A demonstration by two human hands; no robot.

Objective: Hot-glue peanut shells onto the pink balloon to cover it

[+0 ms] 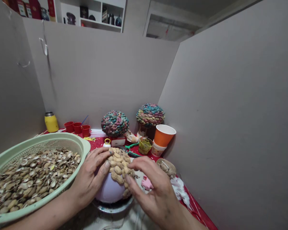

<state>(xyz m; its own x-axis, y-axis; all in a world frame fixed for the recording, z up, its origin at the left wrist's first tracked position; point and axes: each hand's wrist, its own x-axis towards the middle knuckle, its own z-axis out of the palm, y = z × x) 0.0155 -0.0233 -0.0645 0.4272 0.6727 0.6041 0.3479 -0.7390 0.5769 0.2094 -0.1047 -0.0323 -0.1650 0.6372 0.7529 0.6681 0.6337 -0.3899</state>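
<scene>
From where I stand, one lilac ball (109, 191) sits at the lower centre of the frame, its top and right side coated with peanut shells (117, 162), too many to count, and one round metal dish (115, 208) under it. Two hands are on it, well apart from each other: the left hand (92, 172) lies over its left side, fingers loosely spread, while the right hand (153, 185) reaches the shells on its right with thumb and forefinger parted; I can't tell whether they grip one. At lower left is one green colander (85, 147) full of loose shells (40, 179). Beyond, about the middle, two multicoloured domes (115, 123) stand near one another, with one orange cup (162, 137) and one glass bowl (145, 147) to their lower right. Left of them are three red cups (68, 126), then one yellow bottle (51, 123).
</scene>
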